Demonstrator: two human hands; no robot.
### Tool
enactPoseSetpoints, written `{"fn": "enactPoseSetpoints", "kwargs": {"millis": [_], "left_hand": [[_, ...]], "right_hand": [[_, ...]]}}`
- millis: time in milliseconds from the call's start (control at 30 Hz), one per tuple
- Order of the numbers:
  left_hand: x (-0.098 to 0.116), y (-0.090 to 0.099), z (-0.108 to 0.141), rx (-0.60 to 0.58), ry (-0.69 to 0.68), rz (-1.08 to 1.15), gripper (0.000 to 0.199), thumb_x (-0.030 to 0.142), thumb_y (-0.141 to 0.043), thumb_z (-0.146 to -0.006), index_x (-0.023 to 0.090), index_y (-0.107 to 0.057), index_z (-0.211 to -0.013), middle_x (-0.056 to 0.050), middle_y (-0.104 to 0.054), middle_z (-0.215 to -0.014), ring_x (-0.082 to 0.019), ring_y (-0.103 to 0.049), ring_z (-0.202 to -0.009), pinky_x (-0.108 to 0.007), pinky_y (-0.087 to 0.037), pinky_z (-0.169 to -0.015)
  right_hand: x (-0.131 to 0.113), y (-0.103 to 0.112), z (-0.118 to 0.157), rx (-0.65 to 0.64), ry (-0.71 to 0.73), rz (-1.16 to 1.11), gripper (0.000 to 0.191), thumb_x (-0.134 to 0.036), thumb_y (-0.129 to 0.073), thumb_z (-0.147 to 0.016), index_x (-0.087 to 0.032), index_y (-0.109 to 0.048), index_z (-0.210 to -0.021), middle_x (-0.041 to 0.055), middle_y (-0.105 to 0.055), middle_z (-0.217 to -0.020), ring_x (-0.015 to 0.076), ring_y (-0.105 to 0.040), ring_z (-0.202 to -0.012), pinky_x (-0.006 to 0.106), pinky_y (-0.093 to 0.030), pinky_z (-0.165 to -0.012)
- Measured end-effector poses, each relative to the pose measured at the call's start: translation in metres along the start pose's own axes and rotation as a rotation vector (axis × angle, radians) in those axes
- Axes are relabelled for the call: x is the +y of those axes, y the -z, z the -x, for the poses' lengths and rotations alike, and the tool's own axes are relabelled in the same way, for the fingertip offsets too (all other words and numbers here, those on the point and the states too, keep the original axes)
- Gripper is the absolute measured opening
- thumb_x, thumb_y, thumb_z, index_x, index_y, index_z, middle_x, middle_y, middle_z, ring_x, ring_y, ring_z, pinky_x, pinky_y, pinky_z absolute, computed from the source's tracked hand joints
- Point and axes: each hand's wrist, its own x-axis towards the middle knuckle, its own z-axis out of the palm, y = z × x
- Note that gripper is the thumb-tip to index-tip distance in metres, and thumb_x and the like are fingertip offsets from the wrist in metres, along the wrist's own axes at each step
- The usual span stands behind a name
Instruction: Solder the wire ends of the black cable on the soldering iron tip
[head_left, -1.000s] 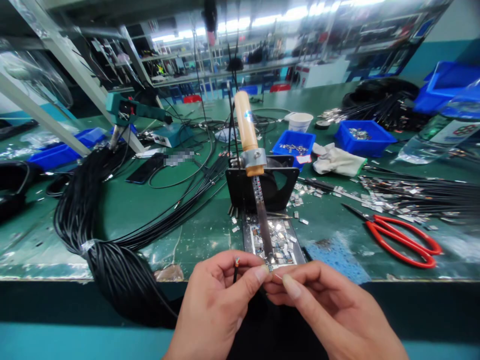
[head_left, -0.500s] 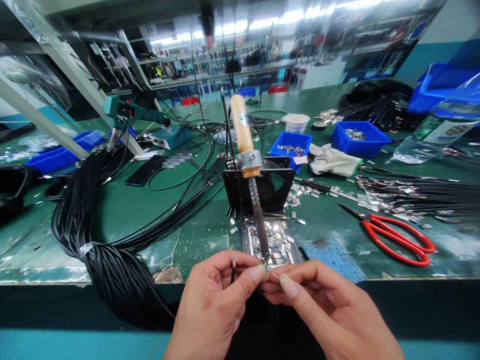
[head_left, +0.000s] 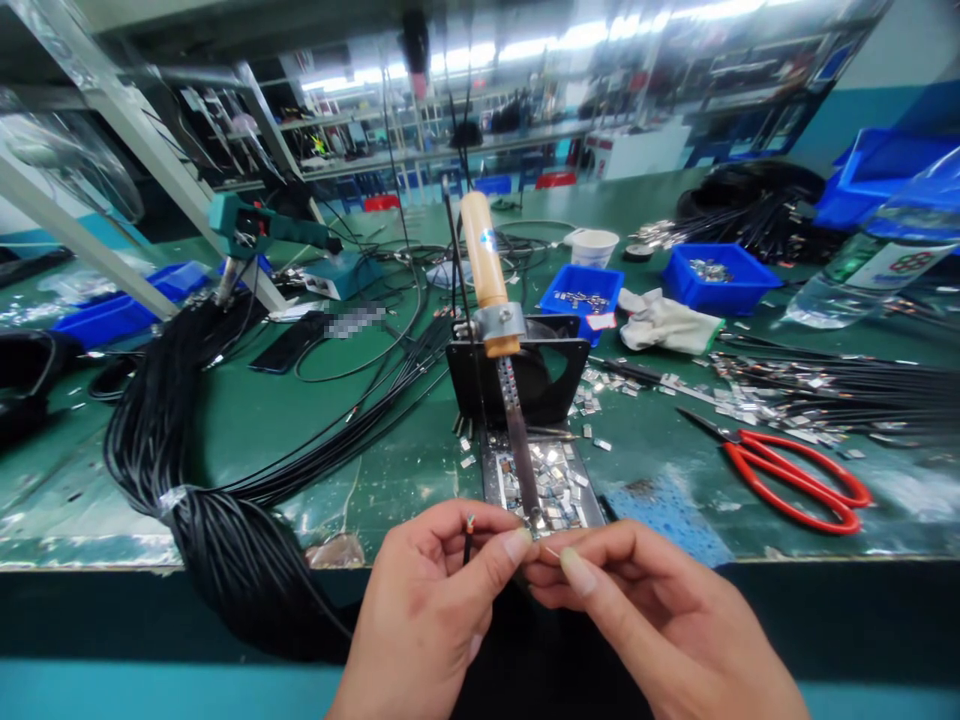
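My left hand [head_left: 442, 600] is closed, thumb pressed to forefinger near the soldering iron's tip. A black cable [head_left: 468, 545] with stripped, coloured wire ends sticks up between its fingers. What sits right at the fingertips is too small to make out. My right hand [head_left: 637, 610] is closed in a pinch on a thin, light solder wire [head_left: 552, 552], its fingers meeting the left ones. Above both hands, a soldering iron [head_left: 491, 270] with a wooden handle is clamped at a slant, tip down. Below it, a plate [head_left: 491, 470] carries many small metal connectors [head_left: 559, 480].
A blue sponge [head_left: 667, 520] and red-handled scissors [head_left: 795, 480] lie to the right. Bundled black cables [head_left: 157, 420] hang over the table edge at left. Behind are blue bins [head_left: 720, 285], a white glove [head_left: 667, 320], a paper cup [head_left: 592, 247] and a plastic bottle [head_left: 862, 270].
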Motion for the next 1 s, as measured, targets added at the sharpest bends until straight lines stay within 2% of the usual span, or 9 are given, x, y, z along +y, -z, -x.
{"fn": "enactPoseSetpoints", "kwargs": {"millis": [367,533,733,1000], "left_hand": [[0.0059,-0.0037,-0.0004,-0.001,0.006,0.015,0.024,0.039,-0.088,-0.083,0.017,-0.077,-0.085,0.012,-0.038,-0.049,-0.004,-0.018,-0.043,-0.015,-0.016,-0.038],[0.004,-0.0009,-0.001,-0.013,0.016,0.014,0.025,0.04,-0.088,-0.084,0.017,-0.077,-0.087,0.01,-0.045,-0.051,-0.004,-0.021,-0.043,-0.015,-0.015,-0.038],[0.0078,-0.0043,0.0028,0.022,0.014,0.033,0.027,0.04,-0.091,-0.079,0.016,-0.078,-0.083,0.01,-0.043,-0.05,-0.003,-0.02,-0.043,-0.015,-0.014,-0.038],[0.005,-0.0032,-0.0006,0.017,0.009,0.005,0.022,0.038,-0.089,-0.083,0.018,-0.08,-0.086,0.012,-0.037,-0.049,-0.004,-0.018,-0.043,-0.016,-0.013,-0.038]], "right_hand": [[-0.0008,0.0001,0.0023,0.015,0.016,0.004,0.019,-0.041,-0.074,-0.097,-0.023,-0.077,-0.092,0.0065,-0.084,-0.105,0.0188,-0.082,-0.093,0.024,-0.066,-0.087],[-0.0023,-0.0015,0.0011,0.011,0.01,-0.011,0.018,-0.041,-0.075,-0.096,-0.023,-0.077,-0.092,0.0069,-0.083,-0.105,0.0189,-0.082,-0.092,0.024,-0.066,-0.087],[-0.0013,-0.0012,0.0016,0.009,0.008,-0.006,0.021,-0.042,-0.075,-0.095,-0.022,-0.077,-0.091,0.0076,-0.082,-0.103,0.0198,-0.082,-0.092,0.026,-0.066,-0.087],[-0.0012,-0.0025,0.0007,0.021,-0.003,-0.007,0.021,-0.042,-0.075,-0.095,-0.022,-0.077,-0.09,0.0085,-0.083,-0.105,0.0213,-0.082,-0.093,0.028,-0.066,-0.089]]}}
